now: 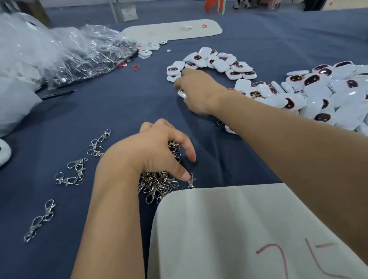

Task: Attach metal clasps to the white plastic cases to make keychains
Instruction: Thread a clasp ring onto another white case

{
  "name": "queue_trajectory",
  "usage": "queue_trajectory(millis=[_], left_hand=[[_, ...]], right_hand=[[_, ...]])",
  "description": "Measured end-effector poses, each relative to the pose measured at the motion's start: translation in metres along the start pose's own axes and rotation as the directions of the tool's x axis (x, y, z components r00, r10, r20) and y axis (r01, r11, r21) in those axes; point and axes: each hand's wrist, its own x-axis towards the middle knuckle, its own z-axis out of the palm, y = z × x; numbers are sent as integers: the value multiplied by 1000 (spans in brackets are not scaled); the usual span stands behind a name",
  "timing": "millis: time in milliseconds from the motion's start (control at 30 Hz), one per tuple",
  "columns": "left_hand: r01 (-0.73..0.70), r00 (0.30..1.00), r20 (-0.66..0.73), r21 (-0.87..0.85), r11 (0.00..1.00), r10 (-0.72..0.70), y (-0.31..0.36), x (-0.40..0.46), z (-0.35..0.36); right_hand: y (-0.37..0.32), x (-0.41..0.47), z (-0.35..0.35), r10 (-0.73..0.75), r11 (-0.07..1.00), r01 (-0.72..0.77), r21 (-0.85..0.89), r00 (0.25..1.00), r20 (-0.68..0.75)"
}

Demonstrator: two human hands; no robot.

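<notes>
The left hand (157, 150) rests with curled fingers on the heap of metal clasps (159, 185) near the front of the table (95, 104); its grip is closed over several clasps. The right hand (199, 91) reaches forward to the white plastic cases (217, 63), which lie in a loose arc farther back; its grip pinches one white case (182, 93). A larger pile of cases (330, 98) lies to the right. Loose clasps (72, 172) are scattered left of the heap. A white sheet (237, 238) lies just beside the heap.
</notes>
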Motion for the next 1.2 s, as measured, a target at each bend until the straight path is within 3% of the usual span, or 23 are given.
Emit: queue_trajectory(millis=[233,333,433,567,733,833,900,1033,1200], left_hand=[[-17,996,-87,-26,1000,15,1,5,5],[-12,986,-168,-63,998,1,1,10,8],[-13,964,-265,-99,995,-13,-5,15,11],[-170,897,-437,-219,961,59,-6,21,12],[-365,801,-597,-427,827,45,1,32,16],[-450,792,-610,-559,697,22,7,34,20],[-476,799,-601,-604,640,27,12,33,22],[-515,788,-615,-635,576,27,20,30,26],[-484,806,-592,-636,601,22,21,26,24]], right_hand=[[-21,-48,-6,30,994,-35,101,998,53],[-19,-79,-5,108,981,-89,174,989,-103],[-22,-107,0,219,921,-139,363,957,-189],[-28,-135,7,300,837,-111,536,912,-279],[-26,-148,17,377,578,-101,810,913,-155],[-22,-146,21,329,471,-64,880,938,-108],[-16,-145,23,302,321,-39,946,951,-63],[-9,-147,27,298,162,45,986,950,-93],[-7,-144,28,415,82,50,995,906,-80]])
